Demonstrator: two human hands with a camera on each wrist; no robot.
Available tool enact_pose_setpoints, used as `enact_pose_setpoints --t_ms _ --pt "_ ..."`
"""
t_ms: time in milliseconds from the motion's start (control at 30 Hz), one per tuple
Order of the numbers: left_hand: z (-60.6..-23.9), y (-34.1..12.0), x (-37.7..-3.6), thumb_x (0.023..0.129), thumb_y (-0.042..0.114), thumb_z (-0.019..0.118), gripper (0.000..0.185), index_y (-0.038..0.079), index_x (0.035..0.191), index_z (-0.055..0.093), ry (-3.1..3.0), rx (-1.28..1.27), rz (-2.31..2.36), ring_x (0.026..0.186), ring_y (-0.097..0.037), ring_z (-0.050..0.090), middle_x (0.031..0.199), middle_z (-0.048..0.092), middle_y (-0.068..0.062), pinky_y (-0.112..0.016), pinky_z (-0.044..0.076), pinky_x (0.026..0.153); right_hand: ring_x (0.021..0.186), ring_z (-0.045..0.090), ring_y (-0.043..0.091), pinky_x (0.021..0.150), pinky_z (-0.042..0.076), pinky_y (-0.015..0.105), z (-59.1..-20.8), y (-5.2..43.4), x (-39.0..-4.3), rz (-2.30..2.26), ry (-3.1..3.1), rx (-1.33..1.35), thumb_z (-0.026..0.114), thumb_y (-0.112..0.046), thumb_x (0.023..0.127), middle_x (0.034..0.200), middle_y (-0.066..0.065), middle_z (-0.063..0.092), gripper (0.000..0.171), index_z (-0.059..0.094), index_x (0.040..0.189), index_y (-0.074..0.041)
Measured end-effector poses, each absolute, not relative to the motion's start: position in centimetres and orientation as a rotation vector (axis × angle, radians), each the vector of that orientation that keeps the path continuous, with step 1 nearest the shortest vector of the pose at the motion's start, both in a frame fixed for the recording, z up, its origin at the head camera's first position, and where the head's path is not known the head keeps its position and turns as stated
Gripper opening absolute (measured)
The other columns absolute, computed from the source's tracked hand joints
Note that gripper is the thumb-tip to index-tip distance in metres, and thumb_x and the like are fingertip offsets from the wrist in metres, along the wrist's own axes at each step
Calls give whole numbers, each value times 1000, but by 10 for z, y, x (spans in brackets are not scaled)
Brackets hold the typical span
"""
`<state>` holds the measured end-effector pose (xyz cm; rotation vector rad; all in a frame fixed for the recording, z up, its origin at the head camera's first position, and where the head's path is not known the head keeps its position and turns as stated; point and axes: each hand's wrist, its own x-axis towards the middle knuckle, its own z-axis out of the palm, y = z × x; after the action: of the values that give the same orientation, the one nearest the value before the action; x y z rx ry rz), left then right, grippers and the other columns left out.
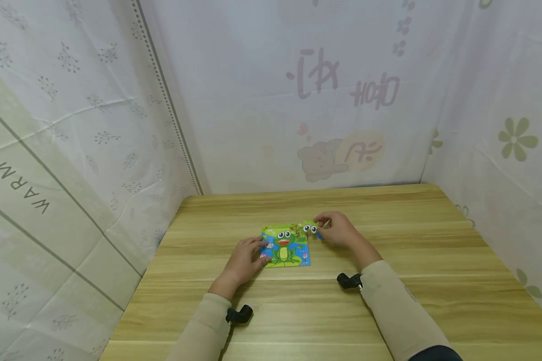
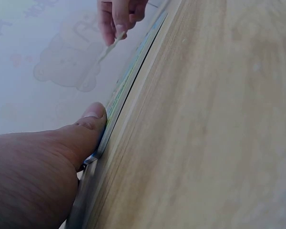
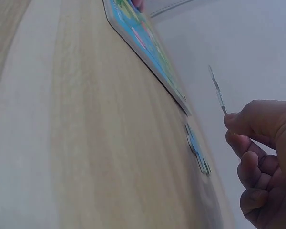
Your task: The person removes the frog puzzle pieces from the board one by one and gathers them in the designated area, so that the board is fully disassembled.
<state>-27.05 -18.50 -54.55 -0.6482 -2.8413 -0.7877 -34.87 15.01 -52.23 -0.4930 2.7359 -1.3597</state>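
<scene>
A square frog puzzle board (image 1: 285,246) lies flat on the wooden table (image 1: 433,281). My left hand (image 1: 258,252) rests with straight fingers on the board's left edge, and in the left wrist view its thumb (image 2: 91,119) presses against the rim of the board (image 2: 131,76). My right hand (image 1: 322,226) pinches a thin puzzle piece (image 1: 310,228) printed with two eyes, just above the board's far right corner. The right wrist view shows that piece (image 3: 217,93) held edge-on in the fingertips (image 3: 233,119), clear of the table. A loose blue piece (image 3: 196,149) lies flat beside the board (image 3: 148,43).
White printed curtains (image 1: 298,100) close in the table at the back and on both sides. Bare wood stretches to the right of the board and towards me. Black wrist camera mounts (image 1: 239,314) sit on both sleeves.
</scene>
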Motion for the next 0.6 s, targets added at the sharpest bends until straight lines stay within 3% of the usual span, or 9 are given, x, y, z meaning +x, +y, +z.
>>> enact_pose_setpoints --t_ms 600 --pt "-547 -185 -271 90 43 66 52 19 135 57 -2854 -634 -766 134 -26 36 148 42 -2 -48 33 108 82 56 22 66 51 34 -520 183 -345 -1359 2721 -329 68 -15 90 99 3 60 23 68 113 -15"
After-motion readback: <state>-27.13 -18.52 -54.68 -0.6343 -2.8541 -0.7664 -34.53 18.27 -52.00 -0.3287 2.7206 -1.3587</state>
